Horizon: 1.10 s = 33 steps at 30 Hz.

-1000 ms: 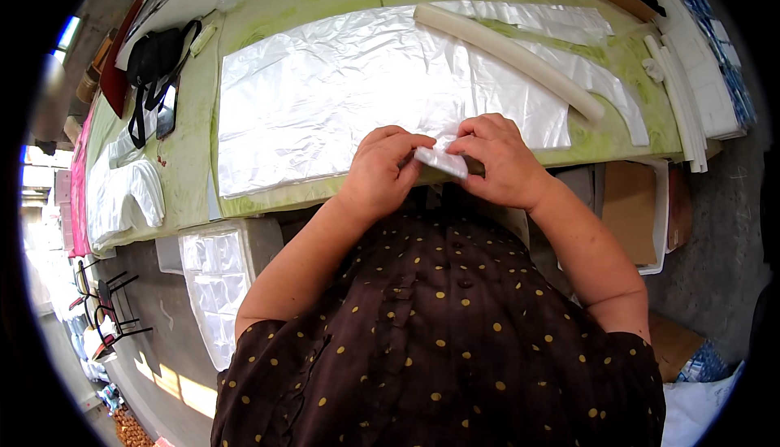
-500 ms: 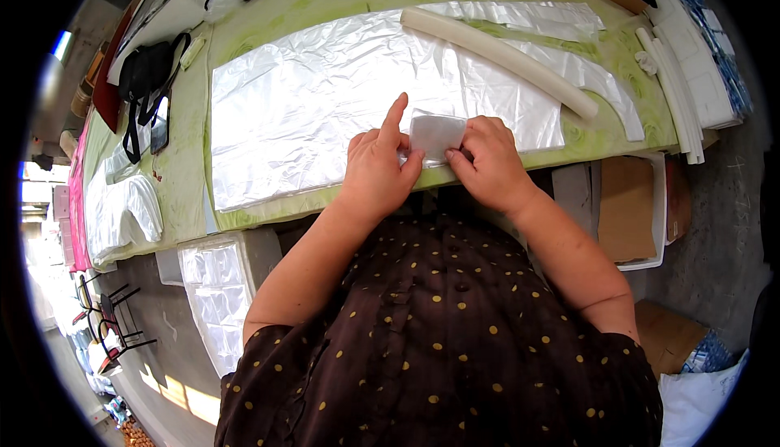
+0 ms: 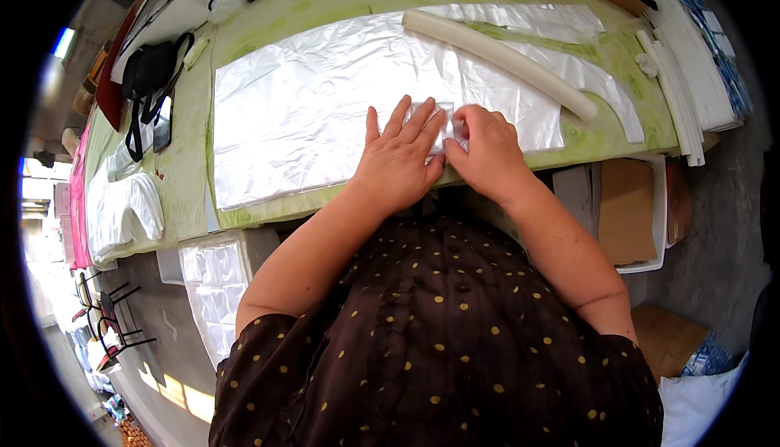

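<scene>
A small squarish packet of translucent plastic (image 3: 444,111), perhaps a folded bag, lies before me, mostly hidden beneath my fingers. My left hand (image 3: 402,154) presses flat on it with the fingers spread. At its right edge my right hand (image 3: 486,153) is closed, thumb and fingertips pinching the plastic; the fingertips are slightly blurred. Under both hands stretches a large wrinkled sheet of silvery-white plastic film (image 3: 284,114), spread along the near side of the table.
A long pale tube (image 3: 504,61) lies slantwise across the film's right part. The green patterned tablecloth (image 3: 325,10) shows around it. A black bag (image 3: 150,69) and a phone (image 3: 162,126) are at the left. Below the table edge stands a white bin with cardboard (image 3: 627,211).
My left hand has gone from a raised, pointing index finger to lying flat over the packet. The packet, held tilted up before, is now down on the film. My right hand stays at its edge.
</scene>
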Motion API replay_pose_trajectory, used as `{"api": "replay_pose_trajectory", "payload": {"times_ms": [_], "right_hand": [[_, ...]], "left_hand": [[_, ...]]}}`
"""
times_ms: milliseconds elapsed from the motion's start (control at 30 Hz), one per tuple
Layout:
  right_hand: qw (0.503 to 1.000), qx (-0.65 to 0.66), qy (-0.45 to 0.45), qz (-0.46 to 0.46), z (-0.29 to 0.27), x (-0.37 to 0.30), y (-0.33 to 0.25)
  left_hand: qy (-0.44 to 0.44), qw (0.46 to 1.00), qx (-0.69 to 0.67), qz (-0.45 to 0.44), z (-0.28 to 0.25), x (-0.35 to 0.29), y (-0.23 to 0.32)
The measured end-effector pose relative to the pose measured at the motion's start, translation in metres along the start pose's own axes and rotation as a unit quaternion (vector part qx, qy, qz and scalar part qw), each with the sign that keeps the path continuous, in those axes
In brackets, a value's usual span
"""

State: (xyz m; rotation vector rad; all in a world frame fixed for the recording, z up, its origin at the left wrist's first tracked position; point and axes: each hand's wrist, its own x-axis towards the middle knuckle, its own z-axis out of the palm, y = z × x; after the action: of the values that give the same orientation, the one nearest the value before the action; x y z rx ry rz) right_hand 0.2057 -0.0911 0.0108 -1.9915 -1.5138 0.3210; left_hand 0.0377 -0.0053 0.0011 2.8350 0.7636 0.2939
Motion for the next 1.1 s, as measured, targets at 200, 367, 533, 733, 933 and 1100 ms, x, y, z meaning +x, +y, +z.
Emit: {"api": "replay_pose_trajectory", "payload": {"times_ms": [200,367,533,733,933,1100], "right_hand": [[0.992,-0.094,-0.082,-0.009,-0.009,0.010,-0.004],[0.989,-0.104,-0.103,0.004,-0.013,0.012,-0.009],[0.986,-0.105,-0.084,-0.098,-0.009,-0.015,-0.025],[0.981,0.047,-0.007,-0.187,0.003,-0.055,-0.042],[0.930,0.339,-0.129,0.061,0.012,-0.065,-0.042],[0.922,0.377,-0.077,0.043,0.023,-0.074,-0.046]], "left_hand": [[0.071,0.997,-0.016,0.000,-0.008,-0.004,0.007],[0.113,0.916,-0.385,-0.011,-0.018,-0.068,0.018],[-0.124,0.629,-0.682,-0.352,0.011,-0.114,0.012],[0.016,0.442,-0.817,-0.369,0.022,-0.096,0.022],[0.006,0.517,-0.799,-0.308,0.023,-0.108,0.026],[0.017,0.364,-0.854,-0.370,0.000,-0.110,0.014]]}}
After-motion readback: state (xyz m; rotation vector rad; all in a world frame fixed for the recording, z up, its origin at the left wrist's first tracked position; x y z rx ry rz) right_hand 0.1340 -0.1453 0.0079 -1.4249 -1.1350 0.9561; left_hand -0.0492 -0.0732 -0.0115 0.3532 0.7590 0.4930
